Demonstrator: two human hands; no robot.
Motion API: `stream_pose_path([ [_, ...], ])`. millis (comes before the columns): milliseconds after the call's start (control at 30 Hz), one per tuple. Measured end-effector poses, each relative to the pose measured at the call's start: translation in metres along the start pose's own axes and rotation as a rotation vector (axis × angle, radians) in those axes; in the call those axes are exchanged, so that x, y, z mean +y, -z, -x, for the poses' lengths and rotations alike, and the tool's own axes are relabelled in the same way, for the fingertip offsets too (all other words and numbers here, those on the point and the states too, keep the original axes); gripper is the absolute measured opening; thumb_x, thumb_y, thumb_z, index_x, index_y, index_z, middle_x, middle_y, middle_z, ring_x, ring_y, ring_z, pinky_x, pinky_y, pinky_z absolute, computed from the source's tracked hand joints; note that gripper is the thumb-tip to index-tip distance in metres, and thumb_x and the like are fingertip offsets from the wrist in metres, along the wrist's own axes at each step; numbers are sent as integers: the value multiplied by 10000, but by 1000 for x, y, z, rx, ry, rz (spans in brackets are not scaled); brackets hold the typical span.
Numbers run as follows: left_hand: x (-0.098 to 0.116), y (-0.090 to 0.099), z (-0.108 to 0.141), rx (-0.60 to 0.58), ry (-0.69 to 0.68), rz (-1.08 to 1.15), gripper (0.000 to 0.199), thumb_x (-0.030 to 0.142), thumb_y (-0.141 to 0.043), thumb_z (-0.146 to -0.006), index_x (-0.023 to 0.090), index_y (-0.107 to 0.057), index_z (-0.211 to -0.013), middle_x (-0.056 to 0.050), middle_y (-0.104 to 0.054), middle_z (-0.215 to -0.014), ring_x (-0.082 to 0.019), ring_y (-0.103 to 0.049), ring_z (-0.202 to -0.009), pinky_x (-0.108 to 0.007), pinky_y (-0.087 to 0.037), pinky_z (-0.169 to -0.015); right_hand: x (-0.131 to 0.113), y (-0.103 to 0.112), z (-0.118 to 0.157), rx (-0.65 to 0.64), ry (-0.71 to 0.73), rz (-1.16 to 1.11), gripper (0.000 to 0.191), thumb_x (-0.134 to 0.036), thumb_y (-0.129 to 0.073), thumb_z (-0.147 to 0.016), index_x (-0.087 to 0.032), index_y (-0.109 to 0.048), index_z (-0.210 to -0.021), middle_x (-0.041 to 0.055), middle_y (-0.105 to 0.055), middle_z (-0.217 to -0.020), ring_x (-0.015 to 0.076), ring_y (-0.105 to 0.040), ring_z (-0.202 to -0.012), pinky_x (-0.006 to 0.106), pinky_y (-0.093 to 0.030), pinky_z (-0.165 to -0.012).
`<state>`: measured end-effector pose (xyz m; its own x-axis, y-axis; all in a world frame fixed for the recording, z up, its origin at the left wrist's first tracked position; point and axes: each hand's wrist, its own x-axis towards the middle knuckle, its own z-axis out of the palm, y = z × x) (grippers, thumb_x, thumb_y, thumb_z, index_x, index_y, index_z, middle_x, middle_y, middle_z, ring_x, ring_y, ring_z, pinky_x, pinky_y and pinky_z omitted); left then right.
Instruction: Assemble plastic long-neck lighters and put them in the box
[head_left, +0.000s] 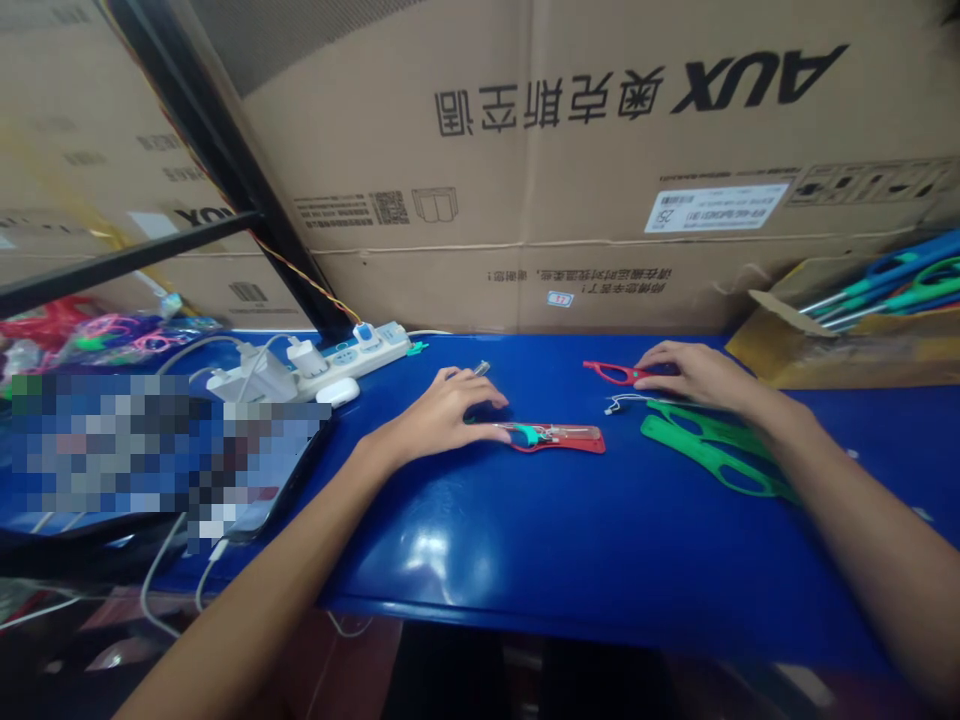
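Note:
My left hand [454, 412] is at the middle of the blue table, its thumb at the left end of a flat red piece [581, 440] with a clear strip and a small teal part on it. Its fingers are apart from the thumb, and a small metallic item [481, 369] lies by the fingertips. On the right, my right hand [686, 372] has its fingers closed on a red part with a looped opening [615, 373]. Below that hand lie green handle-shaped parts [705, 450], partly behind my forearm, and a small white wire piece [619, 403].
A power strip [360, 362] with plugs and a white case [337, 392] sits at the back left, near a blurred-out device [262, 470]. An open carton [840, 340] of blue and green tools stands at the back right. Large cardboard boxes [555, 210] form the back.

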<state>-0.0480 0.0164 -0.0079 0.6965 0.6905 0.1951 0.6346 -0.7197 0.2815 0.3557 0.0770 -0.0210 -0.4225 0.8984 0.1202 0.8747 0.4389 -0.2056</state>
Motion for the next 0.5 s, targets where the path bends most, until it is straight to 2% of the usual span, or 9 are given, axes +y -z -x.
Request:
stream_pose_path([
  [133, -3, -1, 1, -60, -41, 24, 403, 582, -677, -870, 288, -683, -1144, -31, -693, -1174, -251, -584, -1195, -412, -329, -1039, 5, 1, 2, 14, -37, 30, 502, -683, -514, -866, -254, -755, -966, 79, -739, -1042, 283, -687, -933, 411, -539, -775],
  [233, -8, 1, 3, -69, -52, 31, 357, 560, -671, -885, 289, -688, -1117, -20, -697, -1161, -229, -609, -1152, -392, -351, -1019, -10, 7, 8, 112, -55, 77, 483, -661, -496, -896, -250, -720, -1013, 80, -729, -1085, 291, -682, -946, 415, -530, -764],
  [333, -12, 5, 5, -47, -30, 25, 362, 559, -671, -888, 282, -674, -1122, -13, -698, -1160, -229, -612, -1155, -393, -356, -1032, -49, 12, 17, 212, 43, 46, 433, -608, -513, -929, -245, -683, -1091, 75, -720, -1125, 268, -680, -929, 398, -525, -768],
  [433, -9, 7, 5, 8, -12, -1, 402, 528, -634, -928, 273, -606, -1238, -35, -677, -1213, -239, -601, -1184, -390, -380, -1022, -100, 7, 26, 215, 212, 6, 356, -485, -482, -993, -245, -657, -1189, 72, -699, -1197, 242, -677, -982, 366, -527, -797],
  [500, -6, 7, 5, 50, -18, -10, 482, 506, -610, -951, 268, -517, -1359, -59, -659, -1251, -242, -588, -1212, -386, -398, -1014, -127, -1, 29, 178, 294, 45, 343, -374, -391, -1042, -231, -677, -1166, 77, -702, -1174, 221, -691, -944, 338, -528, -741],
])
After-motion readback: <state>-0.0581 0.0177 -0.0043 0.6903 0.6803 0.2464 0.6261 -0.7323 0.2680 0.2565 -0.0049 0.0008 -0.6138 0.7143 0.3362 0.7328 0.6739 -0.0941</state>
